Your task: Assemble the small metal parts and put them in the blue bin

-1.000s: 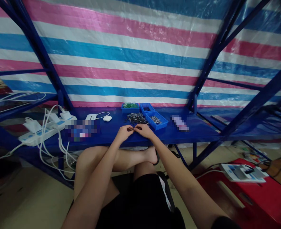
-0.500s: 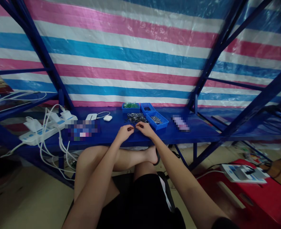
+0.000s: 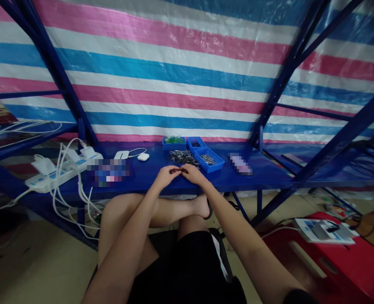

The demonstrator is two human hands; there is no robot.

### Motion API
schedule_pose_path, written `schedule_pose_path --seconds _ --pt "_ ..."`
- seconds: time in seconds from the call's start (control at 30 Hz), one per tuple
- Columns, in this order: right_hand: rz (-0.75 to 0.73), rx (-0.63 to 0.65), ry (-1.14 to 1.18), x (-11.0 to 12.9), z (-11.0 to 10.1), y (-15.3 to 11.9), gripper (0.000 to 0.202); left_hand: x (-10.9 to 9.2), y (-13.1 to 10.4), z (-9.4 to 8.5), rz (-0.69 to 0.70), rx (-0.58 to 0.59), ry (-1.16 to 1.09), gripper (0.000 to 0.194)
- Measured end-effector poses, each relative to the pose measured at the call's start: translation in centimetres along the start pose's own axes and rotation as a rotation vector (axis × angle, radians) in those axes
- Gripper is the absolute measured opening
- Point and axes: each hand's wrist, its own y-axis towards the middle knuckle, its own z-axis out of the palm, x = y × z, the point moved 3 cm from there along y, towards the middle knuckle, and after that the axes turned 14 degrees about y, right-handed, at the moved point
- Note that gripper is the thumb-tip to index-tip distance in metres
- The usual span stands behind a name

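Note:
My left hand (image 3: pixel 167 175) and my right hand (image 3: pixel 191 173) meet fingertip to fingertip above the front of the blue table (image 3: pixel 151 177). Both are closed in a pinch; whatever lies between the fingers is too small to make out. Just beyond them is a loose pile of small black and silvery pieces (image 3: pixel 182 157). Right of the pile, a blue tray (image 3: pixel 212 167) holds slim silvery metal pieces. Behind it stands a second blue tray (image 3: pixel 195 142) with a few dark pieces. A third blue tray (image 3: pixel 173 146) contains green pieces.
A white power strip (image 3: pixel 66 171) with plugs and trailing cables lies at the left, near a blurred-out item (image 3: pixel 110 172). A small white case (image 3: pixel 143 156) is on a cable. A phone-like object (image 3: pixel 240 164) lies right. Blue metal frame posts (image 3: pixel 277 76) flank the table.
My two hands have come together; the small gap between their fingertips has closed. My right hand has shifted slightly left. The trays and pile look the same.

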Motion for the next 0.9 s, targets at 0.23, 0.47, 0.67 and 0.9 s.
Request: schedule_pose_path --seconds 0.23,0.47,0.67,0.9 --pt "0.029 -0.02 0.052 0.2 -0.2 -0.1 0.013 0.7 0.2 0.1 -0.042 -0.055 0.024 0.026" --pt "0.024 -0.143 0.146 0.9 -0.9 -0.2 0.017 1.4 0.6 0.6 -0.056 0.012 0.221 0.023" --pt "0.006 -0.164 0.132 0.9 -1.0 -0.3 0.017 1.5 0.5 0.5 -0.025 -0.019 0.182 0.021" --pt "-0.025 -0.044 0.033 0.3 -0.2 -0.3 0.011 0.9 0.2 -0.1 -0.011 -0.083 0.023 0.022"
